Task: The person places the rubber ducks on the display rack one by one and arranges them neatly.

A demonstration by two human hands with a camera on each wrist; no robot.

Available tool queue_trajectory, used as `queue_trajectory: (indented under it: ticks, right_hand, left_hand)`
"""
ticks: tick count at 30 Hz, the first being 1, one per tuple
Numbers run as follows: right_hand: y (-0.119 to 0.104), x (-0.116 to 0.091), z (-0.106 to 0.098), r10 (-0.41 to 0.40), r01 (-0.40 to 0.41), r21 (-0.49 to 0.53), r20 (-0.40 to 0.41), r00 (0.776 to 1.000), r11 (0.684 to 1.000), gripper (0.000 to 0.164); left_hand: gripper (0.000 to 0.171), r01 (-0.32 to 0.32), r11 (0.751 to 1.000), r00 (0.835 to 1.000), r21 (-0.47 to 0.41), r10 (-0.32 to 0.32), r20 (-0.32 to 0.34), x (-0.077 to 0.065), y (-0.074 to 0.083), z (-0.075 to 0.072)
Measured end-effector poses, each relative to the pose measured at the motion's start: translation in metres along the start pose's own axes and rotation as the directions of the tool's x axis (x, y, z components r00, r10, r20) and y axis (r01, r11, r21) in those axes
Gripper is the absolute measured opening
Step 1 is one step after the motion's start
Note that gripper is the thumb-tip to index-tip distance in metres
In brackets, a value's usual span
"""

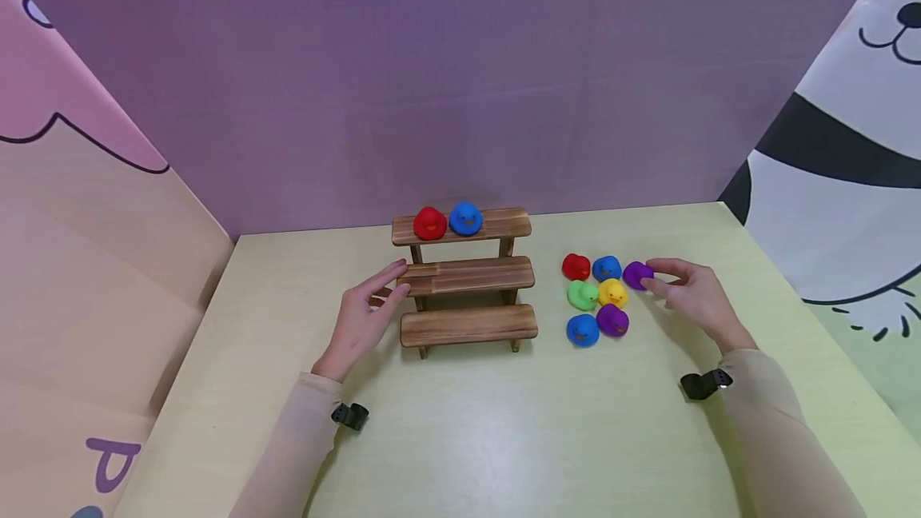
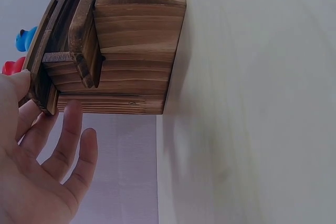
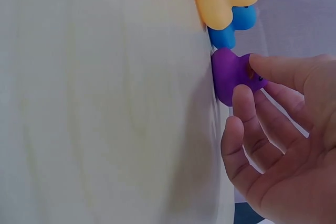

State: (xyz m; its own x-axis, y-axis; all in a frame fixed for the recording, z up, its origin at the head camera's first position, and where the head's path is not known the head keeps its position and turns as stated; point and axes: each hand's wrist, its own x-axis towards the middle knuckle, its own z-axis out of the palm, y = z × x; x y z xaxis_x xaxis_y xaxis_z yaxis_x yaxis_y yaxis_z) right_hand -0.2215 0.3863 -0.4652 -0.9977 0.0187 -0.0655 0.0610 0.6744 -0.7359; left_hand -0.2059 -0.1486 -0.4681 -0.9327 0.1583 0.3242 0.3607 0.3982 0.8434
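Observation:
A three-tier wooden display stand (image 1: 468, 326) stands on the table, with a red rubber duck (image 1: 429, 224) and a blue rubber duck (image 1: 466, 219) on its top tier. My left hand (image 1: 363, 316) holds the left end of the middle tier, thumb at the front edge and index finger behind; the other fingers (image 2: 68, 135) spread loosely beside the stand's end. To the right, my right hand (image 1: 692, 296) pinches a purple rubber duck (image 3: 227, 77) between thumb and fingers. This duck sits at the right edge of a duck group, close to the tabletop.
Grouped right of the stand are a red duck (image 1: 576, 267), a blue duck (image 1: 607, 268), a green duck (image 1: 582, 295), a yellow duck (image 1: 612, 293), another blue duck (image 1: 583, 330) and another purple duck (image 1: 613, 320). A purple backdrop (image 1: 460, 86) rises behind the table (image 1: 489, 430).

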Motion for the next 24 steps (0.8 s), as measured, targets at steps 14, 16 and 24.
queue_trajectory:
  ticks: [14, 16, 24]
  right_hand:
    - [-0.0013, -0.0034, -0.0013, 0.01, -0.01, -0.016, -0.017, 1.0, 1.0, 0.061]
    - [-0.0021, -0.0043, -0.0023, 0.011, -0.012, -0.025, -0.025, 1.0, 1.0, 0.061]
    - [-0.0044, -0.0041, -0.0079, 0.036, -0.039, -0.06, -0.052, 0.998, 0.997, 0.065]
  left_hand:
    - [0.041, -0.004, 1.0, 1.0, 0.016, 0.004, 0.003, -0.0003, 0.0002, 0.0004]
    - [0.041, -0.004, 1.0, 1.0, 0.014, 0.004, 0.005, -0.0007, 0.0, 0.0006]
    - [0.041, -0.009, 1.0, 1.0, 0.009, 0.009, -0.001, -0.0002, 0.0002, 0.0004]
